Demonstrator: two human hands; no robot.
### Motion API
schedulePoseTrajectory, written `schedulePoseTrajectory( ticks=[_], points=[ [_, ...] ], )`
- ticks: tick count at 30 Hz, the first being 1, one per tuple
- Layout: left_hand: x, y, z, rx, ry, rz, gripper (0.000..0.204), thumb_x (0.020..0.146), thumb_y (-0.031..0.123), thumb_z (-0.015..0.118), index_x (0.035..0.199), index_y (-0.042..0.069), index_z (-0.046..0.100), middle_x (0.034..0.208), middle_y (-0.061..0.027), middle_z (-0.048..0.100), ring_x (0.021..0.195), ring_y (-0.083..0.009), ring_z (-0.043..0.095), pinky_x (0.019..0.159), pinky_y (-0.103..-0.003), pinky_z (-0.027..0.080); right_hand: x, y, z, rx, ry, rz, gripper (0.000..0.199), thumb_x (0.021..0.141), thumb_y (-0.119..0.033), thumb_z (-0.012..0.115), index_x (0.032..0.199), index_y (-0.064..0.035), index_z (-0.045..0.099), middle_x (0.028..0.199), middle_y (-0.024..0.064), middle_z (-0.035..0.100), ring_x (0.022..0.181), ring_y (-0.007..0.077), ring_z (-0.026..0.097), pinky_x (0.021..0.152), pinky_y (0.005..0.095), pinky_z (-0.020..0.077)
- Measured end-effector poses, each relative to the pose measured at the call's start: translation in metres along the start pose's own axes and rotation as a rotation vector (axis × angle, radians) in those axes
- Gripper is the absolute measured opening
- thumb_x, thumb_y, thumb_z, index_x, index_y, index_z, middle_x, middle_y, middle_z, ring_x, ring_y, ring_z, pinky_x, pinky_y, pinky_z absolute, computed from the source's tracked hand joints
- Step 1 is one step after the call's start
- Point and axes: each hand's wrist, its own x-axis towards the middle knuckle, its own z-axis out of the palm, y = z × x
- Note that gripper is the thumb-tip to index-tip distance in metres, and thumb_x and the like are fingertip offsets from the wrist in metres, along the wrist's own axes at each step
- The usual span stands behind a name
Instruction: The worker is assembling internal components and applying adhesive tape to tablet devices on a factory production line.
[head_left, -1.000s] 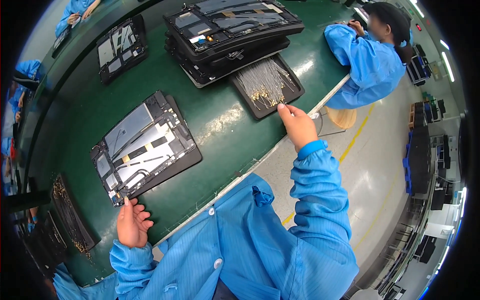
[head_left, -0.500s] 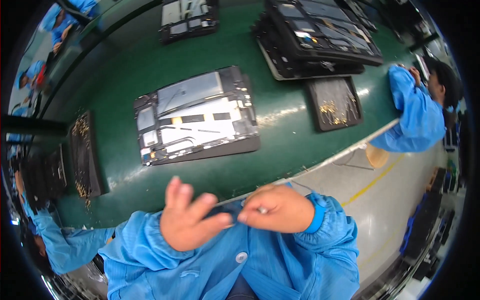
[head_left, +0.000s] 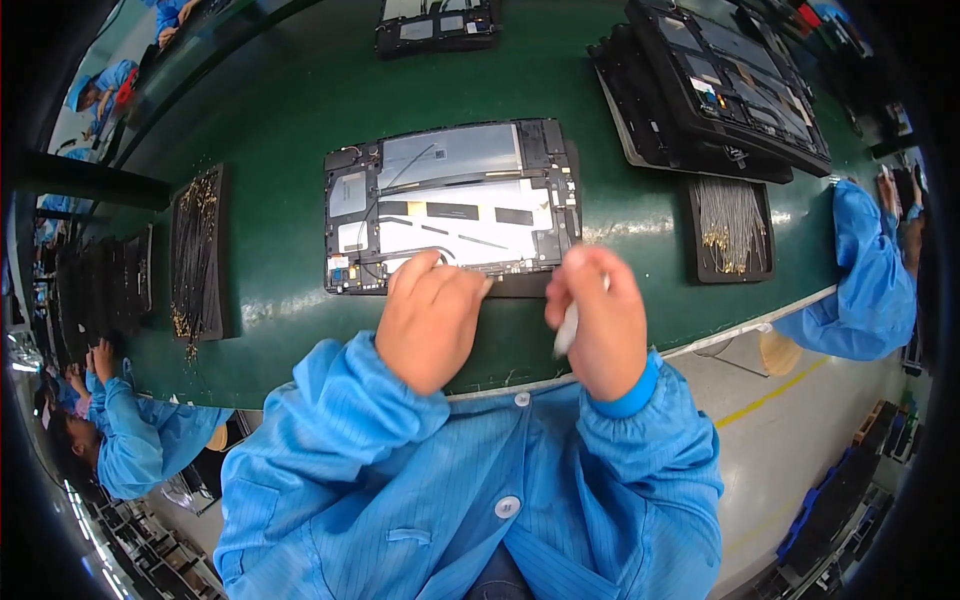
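An opened tablet (head_left: 470, 190) lies on a black pad (head_left: 520, 286), its silver panels, dark strips and thin cables exposed. Along its near edge, left of the middle, my left hand (head_left: 430, 325) rests with curled fingers, closed on that edge; the fingertips are partly hidden. Just off the near right corner is my right hand (head_left: 610, 330), its fingers closed round a slim whitish stick-like tool (head_left: 567, 332). That tool points down toward me and is smeared by motion, so its exact kind is unclear.
On the left stands a black tray (head_left: 220, 290) of dark cables with gold ends. A second tray (head_left: 755, 272) at right holds grey cables. Behind it rises a stack of opened tablets (head_left: 720, 110); another tablet (head_left: 437, 28) lies far ahead. Co-workers sit at both sides.
Both hands have moved forward from my lap edge to the tablet. My left hand was spread in the air and now curls at the tablet's edge. The view has shifted.
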Motion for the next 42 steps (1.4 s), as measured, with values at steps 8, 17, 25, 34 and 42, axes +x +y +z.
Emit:
schedulePoseTrajectory(
  ticks=[8,17,25,34,42],
  points=[
    [0.008,-0.009,0.015,0.089,-0.018,-0.026,0.014,0.064,0.005,0.061,0.078,0.005,0.056,0.071,-0.0076,0.052,0.079,-0.0274,0.047,0.073,-0.035,0.038,0.028,0.015,0.01,-0.187,0.123,-0.561,0.033,0.086,-0.023,0.038,0.105,0.0042,0.041,0.078,0.0107,0.057,0.075,0.0152,0.053,0.068,0.0258,0.0419],
    [0.007,-0.008,0.015,0.138,-0.02,-0.036,0.012,0.065,0.009,0.059,0.076,0.007,0.058,0.068,-0.0067,0.051,0.075,-0.0255,0.048,0.07,-0.035,0.037,0.037,0.039,0.007,-0.234,0.048,-0.792,0.023,0.085,-0.018,0.042,0.101,-0.0013,0.04,0.075,0.0115,0.057,0.069,0.0157,0.055,0.062,0.0269,0.0437],
    [0.013,-0.007,0.014,0.128,-0.063,-0.017,0.01,0.066,0.01,0.057,0.076,0.007,0.057,0.067,-0.0064,0.051,0.076,-0.0245,0.048,0.071,-0.034,0.036,0.038,0.036,0.005,-0.284,0.045,-0.803,0.021,0.083,-0.017,0.044,0.097,-0.0015,0.042,0.074,0.0114,0.057,0.066,0.0166,0.055,0.06,0.0266,0.0438],
    [0.014,-0.023,0.002,0.12,-0.17,0.08,0.015,0.061,0.008,0.054,0.075,0.006,0.056,0.07,-0.0059,0.051,0.079,-0.0241,0.046,0.073,-0.033,0.036,0.036,0.008,0.029,-1.013,-0.203,-1.036,0.013,0.075,-0.016,0.051,0.081,-0.0053,0.055,0.072,0.0113,0.055,0.066,0.0244,0.054,0.058,0.0331,0.0433],
    [-0.047,-0.123,-0.051,-0.193,0.111,-0.939,0.047,0.079,0.035,0.048,0.107,-0.003,0.045,0.097,-0.0163,0.052,0.087,-0.025,0.05,0.076,-0.034,0.039,0.035,-0.019,-0.023,-0.423,0.057,0.078,0.05,0.079,-0.031,0.047,0.117,-0.0005,0.033,0.073,0.0043,0.05,0.052,0.008,0.043,0.043,0.0204,0.0369]
  ],
)
